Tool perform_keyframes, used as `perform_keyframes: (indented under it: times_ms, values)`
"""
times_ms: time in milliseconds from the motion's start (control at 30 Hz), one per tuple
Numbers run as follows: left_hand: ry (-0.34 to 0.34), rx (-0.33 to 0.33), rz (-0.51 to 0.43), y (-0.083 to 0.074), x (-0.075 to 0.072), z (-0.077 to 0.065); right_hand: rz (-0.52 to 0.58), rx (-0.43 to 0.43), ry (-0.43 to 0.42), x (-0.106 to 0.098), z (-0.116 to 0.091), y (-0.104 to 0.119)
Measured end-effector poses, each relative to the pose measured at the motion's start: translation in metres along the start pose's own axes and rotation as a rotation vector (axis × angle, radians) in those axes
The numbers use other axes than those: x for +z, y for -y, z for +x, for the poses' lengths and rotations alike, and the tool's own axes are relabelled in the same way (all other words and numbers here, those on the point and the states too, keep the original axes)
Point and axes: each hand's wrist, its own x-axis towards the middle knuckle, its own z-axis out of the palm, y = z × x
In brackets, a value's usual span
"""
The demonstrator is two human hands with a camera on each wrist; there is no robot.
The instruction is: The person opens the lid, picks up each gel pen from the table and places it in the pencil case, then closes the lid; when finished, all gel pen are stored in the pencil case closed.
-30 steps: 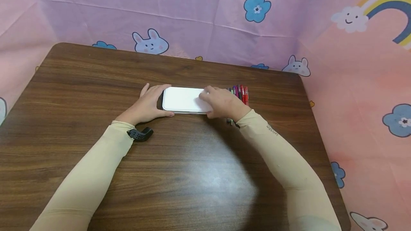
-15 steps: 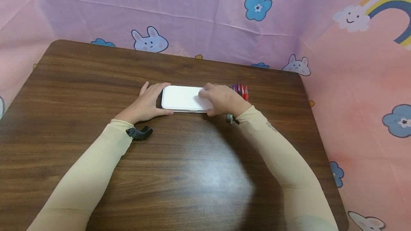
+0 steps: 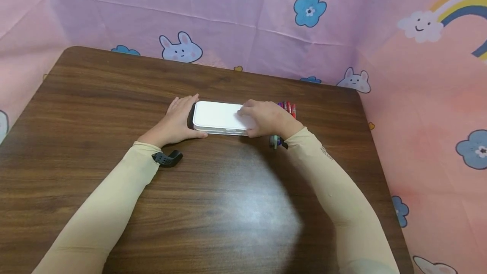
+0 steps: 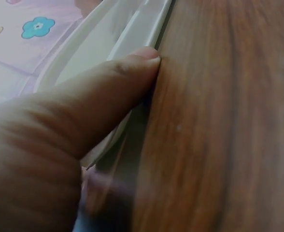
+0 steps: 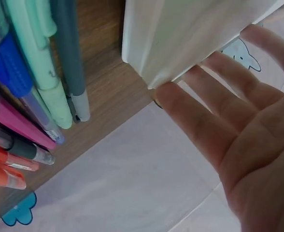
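A white pencil case [image 3: 217,114] with rounded corners lies lengthwise on the table, its lid slightly raised along the near side. My left hand [image 3: 176,119] spans its left end, fingers by the far corner and thumb on the near lower edge. In the left wrist view that thumb [image 4: 108,87] presses the lower rim, below a gap under the lid. My right hand [image 3: 268,117] grips the lid's right end from above. In the right wrist view its fingers [image 5: 195,125] reach along the case's far edge; the thumb is hidden there.
Several pens [image 3: 289,109] lie side by side just right of the case, partly under my right hand. In the right wrist view they include a mint green pen [image 5: 40,63]. A patterned cloth [image 3: 228,7] hangs behind the wooden table [image 3: 190,215].
The case's near side shows taller, as its lid has lifted slightly. My left fingers have slid off the top edge toward the far left corner. My right hand stays almost in place.
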Motion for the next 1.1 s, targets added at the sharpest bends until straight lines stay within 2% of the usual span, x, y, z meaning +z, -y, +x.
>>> perform_keyframes:
  times_ms: [167,300,400,467,533,633,733,867,1000,1100]
  values:
    - [-0.002,-0.013,0.032,0.003,-0.002,0.0,0.008,-0.005,-0.02,-0.001,-0.002,-0.001]
    - [-0.003,-0.004,0.047,0.005,-0.001,0.001,0.101,-0.025,-0.054,-0.001,-0.005,-0.013]
    - [-0.007,-0.003,0.041,0.004,-0.001,0.0,0.281,-0.038,-0.141,-0.001,-0.007,-0.027]
    - [-0.008,-0.006,0.041,0.004,-0.001,0.0,0.443,-0.014,-0.211,-0.001,-0.008,-0.036]
    - [-0.008,-0.005,0.041,0.003,-0.001,0.0,0.587,0.047,-0.287,-0.002,-0.01,-0.041]
    - [-0.008,0.001,0.04,0.003,-0.001,0.001,0.712,0.171,-0.406,-0.003,-0.01,-0.045]
    - [-0.009,0.001,0.039,0.003,0.0,0.002,0.727,0.266,-0.53,-0.004,-0.007,-0.046]
    - [-0.007,-0.007,0.044,0.002,0.001,0.003,0.696,0.365,-0.654,-0.004,0.003,-0.05]
    - [-0.011,-0.002,0.039,0.003,0.0,0.003,0.592,0.434,-0.702,-0.003,0.015,-0.054]
    - [-0.031,0.001,0.015,0.003,0.001,0.003,0.509,0.463,-0.693,-0.003,0.023,-0.058]
